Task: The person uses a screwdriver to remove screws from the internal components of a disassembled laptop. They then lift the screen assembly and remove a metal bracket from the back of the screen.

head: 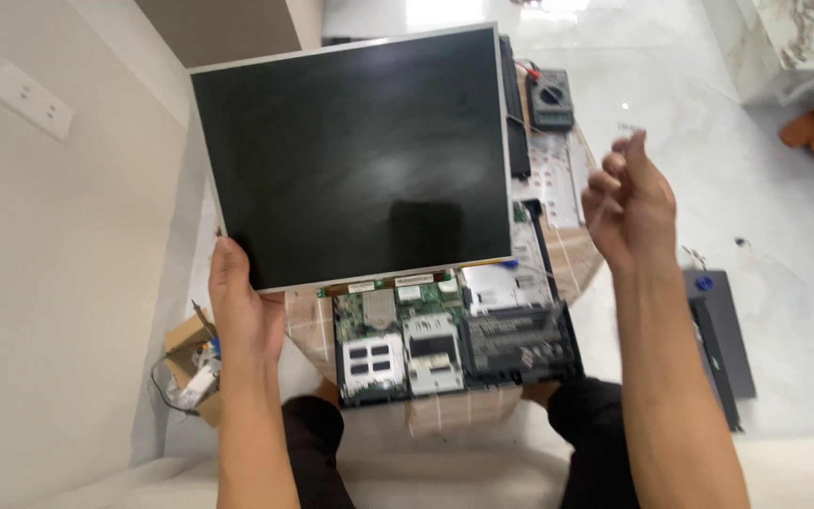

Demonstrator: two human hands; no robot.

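One-hand hold: bare screen panel [355, 155] gripped only at its lower left corner, raised over the opened laptop base [454, 339].
Risk: could tip, twist or slip onto the exposed boards below, since the right side hangs unsupported.
Left hand [242, 306]: closed on the panel's corner and edge.
Right hand [628, 203]: raised beside the panel, fingers loosely curled, apparently holding nothing.

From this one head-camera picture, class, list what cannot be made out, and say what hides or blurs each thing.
- Upper part of the opened laptop base: hidden behind the raised screen panel.
- Left hand: its fingers lie behind the panel's lower left corner.
- Right hand: motion-blurred, so whether it pinches something small is unclear.
- Multimeter: too small to read its dial.
- Cardboard box: contents too small and tangled.
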